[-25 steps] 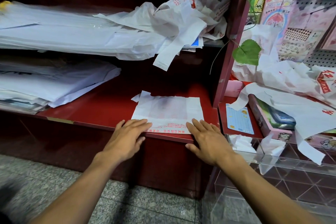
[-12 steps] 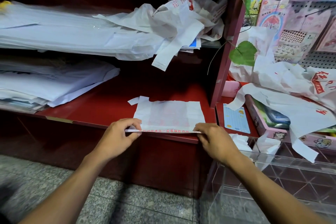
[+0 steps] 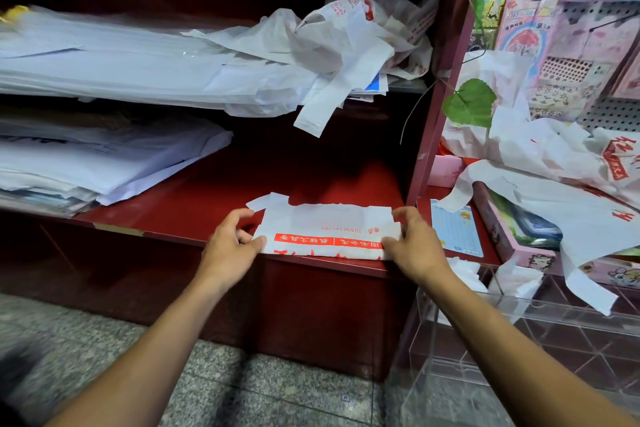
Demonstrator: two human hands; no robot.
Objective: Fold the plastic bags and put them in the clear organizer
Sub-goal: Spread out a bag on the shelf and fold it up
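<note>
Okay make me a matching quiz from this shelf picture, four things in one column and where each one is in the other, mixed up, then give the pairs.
Things:
1. folded bag
2. green leaf
3. clear organizer
4. loose bag pile

Places:
A. upper shelf, strap hanging over its edge
B. lower right, beside the red cabinet
C. front edge of the red shelf, between both hands
D. on a vine by the cabinet's right post

Pairs: 1-C, 2-D, 3-B, 4-A

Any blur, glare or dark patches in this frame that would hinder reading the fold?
Head view: plastic bag and both hands, left hand, right hand, are sharp and evenly lit; upper shelf recess is near black; floor at lower left is smeared; wide-angle bending at edges; clear organizer shows faint reflections.
</note>
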